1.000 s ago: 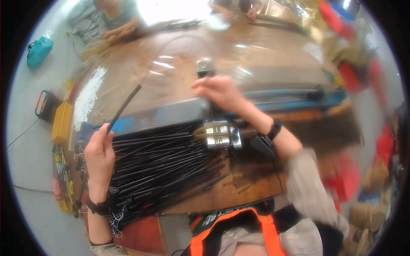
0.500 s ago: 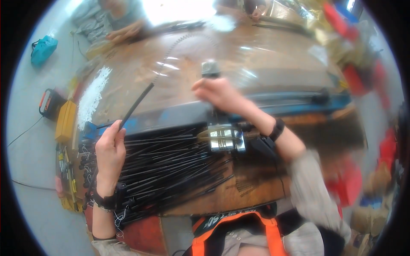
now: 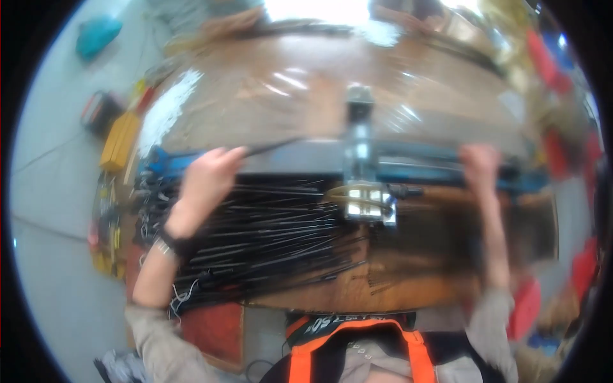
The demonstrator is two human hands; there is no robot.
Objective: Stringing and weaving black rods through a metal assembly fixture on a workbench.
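Observation:
My left hand [image 3: 211, 175] is closed around a thin black tube [image 3: 274, 147]. The tube points right, close to level, over the blue metal rail [image 3: 171, 161] and towards an upright metal fixture [image 3: 361, 150] with a shiny block at its near end. Out at the rail's right part is my right hand [image 3: 482, 163], smeared by motion, so its fingers and anything in them cannot be made out. Below my left hand lies a thick pile of black tubes [image 3: 268, 230], mostly pointing left to right.
Small white pieces [image 3: 169, 108] are heaped at the table's far left, beside a yellow box [image 3: 120, 142]. Coil springs [image 3: 382, 281] lie on the near wooden edge. Another person's arm [image 3: 233, 24] rests at the far side. Red objects [image 3: 525, 307] stand at the right.
My right hand has left the fixture and swung right along the rail. My left hand has moved up, turning the black tube almost level. The long spring at its tip no longer shows. The view has shifted.

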